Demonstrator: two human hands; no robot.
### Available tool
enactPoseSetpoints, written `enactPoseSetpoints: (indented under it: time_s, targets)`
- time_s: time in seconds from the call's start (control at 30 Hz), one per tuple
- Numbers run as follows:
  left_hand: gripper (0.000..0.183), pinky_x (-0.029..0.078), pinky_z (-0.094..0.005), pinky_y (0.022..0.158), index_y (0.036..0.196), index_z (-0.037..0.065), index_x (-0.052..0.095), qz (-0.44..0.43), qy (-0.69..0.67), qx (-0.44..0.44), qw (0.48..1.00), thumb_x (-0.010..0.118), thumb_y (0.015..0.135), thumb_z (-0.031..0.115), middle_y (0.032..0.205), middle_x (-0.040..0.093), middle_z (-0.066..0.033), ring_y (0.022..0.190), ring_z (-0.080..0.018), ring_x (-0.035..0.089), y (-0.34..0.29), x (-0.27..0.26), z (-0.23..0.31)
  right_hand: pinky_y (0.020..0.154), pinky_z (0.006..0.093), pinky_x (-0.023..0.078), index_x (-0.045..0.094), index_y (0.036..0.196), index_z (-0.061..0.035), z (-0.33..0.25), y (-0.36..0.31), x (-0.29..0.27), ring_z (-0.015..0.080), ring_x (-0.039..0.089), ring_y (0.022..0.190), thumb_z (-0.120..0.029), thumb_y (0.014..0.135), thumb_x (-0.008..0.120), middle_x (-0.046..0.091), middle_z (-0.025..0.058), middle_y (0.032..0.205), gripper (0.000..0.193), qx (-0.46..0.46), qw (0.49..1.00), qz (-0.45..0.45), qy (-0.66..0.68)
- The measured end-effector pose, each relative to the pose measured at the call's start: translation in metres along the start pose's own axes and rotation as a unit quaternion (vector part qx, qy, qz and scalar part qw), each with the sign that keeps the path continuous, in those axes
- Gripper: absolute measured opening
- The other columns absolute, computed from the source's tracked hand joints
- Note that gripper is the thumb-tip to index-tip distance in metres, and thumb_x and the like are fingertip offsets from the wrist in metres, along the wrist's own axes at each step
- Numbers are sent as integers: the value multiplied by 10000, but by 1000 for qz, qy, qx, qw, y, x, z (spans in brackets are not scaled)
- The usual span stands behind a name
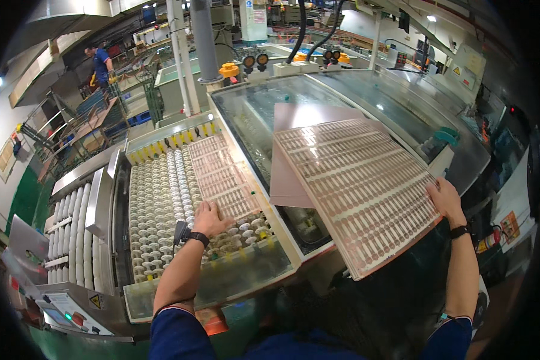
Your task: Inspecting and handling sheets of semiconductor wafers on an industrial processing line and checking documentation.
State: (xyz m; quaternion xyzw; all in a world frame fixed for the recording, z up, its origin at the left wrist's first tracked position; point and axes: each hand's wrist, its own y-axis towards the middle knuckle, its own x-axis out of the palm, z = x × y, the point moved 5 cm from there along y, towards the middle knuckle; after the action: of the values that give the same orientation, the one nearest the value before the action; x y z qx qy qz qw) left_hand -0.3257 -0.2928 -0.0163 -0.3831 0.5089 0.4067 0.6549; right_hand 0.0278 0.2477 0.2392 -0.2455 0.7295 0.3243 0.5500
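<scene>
My left hand (210, 219) lies over the roller bed, fingers stretched out and slightly blurred, at the near left corner of a copper-patterned circuit board panel (223, 174). That panel rests flat on the white wheel rollers. On the right, my right hand (444, 199) grips the right edge of a stack of similar circuit board panels (360, 186), with the thumb on top and the other fingers mostly hidden. The stack is tilted, its near corner sticking out past the machine's front edge. Beneath it shows a plain pinkish-brown sheet (288, 180).
Glass-like covers (366, 90) top the machine behind the stack. Left of the wheel rollers (156, 204) stands a unit with white cylindrical rollers (72, 234) and a control panel (75, 315). An orange container (213, 321) sits low in front. A person (102, 65) stands far left.
</scene>
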Motion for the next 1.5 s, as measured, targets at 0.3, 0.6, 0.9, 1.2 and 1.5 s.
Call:
enactPoseSetpoints:
  time_s: [0.3,0.6,0.9,1.2,1.5]
  targets:
    - [955,162,-513,1166,1495,17,274,-19,-11,24,999,491,854,690,1512,191,-350,1434,-466,158,32,20,36,854,446,453,595,1092,19,-2,-2,0,406,593,1008,-442,881,518,627,236,1035,512,2,1000,19,6]
    - [879,136,-486,1183,1515,48,250,-13,-7,53,998,437,894,641,1539,179,-314,1452,-436,142,45,23,83,857,444,454,594,1114,8,10,-3,5,404,591,1014,-437,885,518,627,232,1041,506,-4,999,41,12]
    - [782,109,-467,1195,1514,44,242,37,-30,108,993,375,948,568,1576,123,-261,1475,-394,87,55,38,80,833,443,451,588,1052,13,14,5,4,400,595,985,-441,883,521,622,231,1010,489,-2,998,54,18]
    - [389,427,-444,980,1268,-30,512,318,-440,117,831,564,951,189,1271,548,-202,1158,-329,547,-32,-71,130,810,444,478,630,1021,-32,19,5,3,384,624,958,-481,832,565,660,197,999,491,57,998,32,19]
    - [650,223,-454,1144,1364,-9,437,170,-588,394,685,609,886,397,1428,419,-202,1383,-350,332,-198,-118,322,836,436,492,667,1097,-60,15,6,-5,365,632,1006,-485,779,587,682,168,1060,537,76,996,-9,41]
